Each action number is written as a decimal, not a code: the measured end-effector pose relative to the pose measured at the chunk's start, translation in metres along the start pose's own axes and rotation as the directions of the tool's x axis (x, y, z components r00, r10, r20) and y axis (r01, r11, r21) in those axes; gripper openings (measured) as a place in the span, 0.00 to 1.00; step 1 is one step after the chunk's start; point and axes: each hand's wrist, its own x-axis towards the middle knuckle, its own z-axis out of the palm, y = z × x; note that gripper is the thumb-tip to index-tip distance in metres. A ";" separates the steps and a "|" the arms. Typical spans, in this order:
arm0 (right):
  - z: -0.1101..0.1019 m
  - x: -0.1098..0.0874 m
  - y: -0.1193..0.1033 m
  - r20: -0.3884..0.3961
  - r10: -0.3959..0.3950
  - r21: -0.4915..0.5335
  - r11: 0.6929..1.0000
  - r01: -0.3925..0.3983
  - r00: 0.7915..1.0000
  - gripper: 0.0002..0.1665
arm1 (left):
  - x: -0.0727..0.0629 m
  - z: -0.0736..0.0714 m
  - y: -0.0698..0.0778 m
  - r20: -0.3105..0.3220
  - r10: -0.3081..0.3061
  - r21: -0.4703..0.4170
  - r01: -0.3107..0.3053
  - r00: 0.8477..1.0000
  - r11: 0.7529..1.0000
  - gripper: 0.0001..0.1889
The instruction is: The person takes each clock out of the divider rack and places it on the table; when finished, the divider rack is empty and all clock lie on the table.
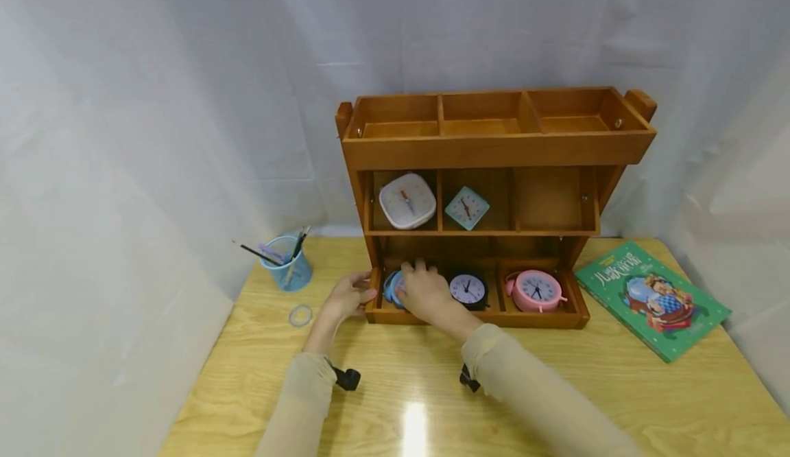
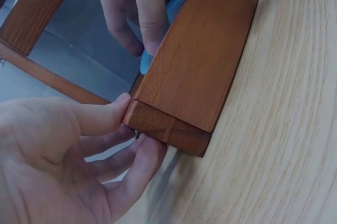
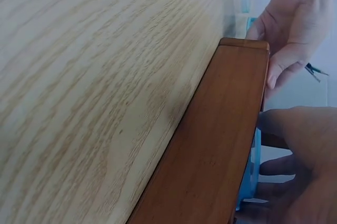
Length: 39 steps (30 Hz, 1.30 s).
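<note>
The blue clock (image 1: 393, 289) sits at the left end of the bottom row of the wooden shelf (image 1: 500, 151), right under the fingers of the right hand (image 1: 426, 294). The hand hides a big part of it, so only some of its blue edge and pale face peeks out. The fingers are bent and a little way apart, and they grip the clock, with some blue showing beside them in the right wrist view. The left hand (image 1: 345, 297) is at the left end of the same row, near the blue clock. Its thumb and fingers pinch the corner of the wood, with only the wood between their tips (the left wrist view shows this best).

Next to the right hand, in the bottom row, is a black clock (image 1: 468, 290), and then a pink clock (image 1: 537, 290) in the box on the right. One row up, a white clock (image 1: 407, 201) leans in the left box, and a small green clock (image 1: 467, 208) is tipped onto its corner in the middle box. On the table (image 1: 666, 402), a blue cup (image 1: 293, 277) with pencils (image 1: 256, 252) stands on the left, and a pale ring (image 1: 300, 325) lies flat near the left hand. A green book (image 1: 642, 296) lies on the right, close to the shelf
</note>
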 end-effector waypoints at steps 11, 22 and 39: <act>0.000 0.004 0.002 -0.053 -0.008 0.076 0.997 0.012 0.999 0.34 | 0.002 0.001 -0.002 -0.003 -0.001 -0.023 0.001 1.000 1.000 0.30; -0.013 0.004 0.005 -0.100 -0.078 0.146 0.985 0.092 0.992 0.17 | 0.001 0.000 -0.002 0.006 -0.005 -0.015 0.005 1.000 1.000 0.30; -0.037 0.005 0.022 0.190 -0.160 0.293 0.951 0.099 0.969 0.30 | 0.003 0.000 -0.003 -0.003 0.001 -0.009 -0.002 1.000 1.000 0.30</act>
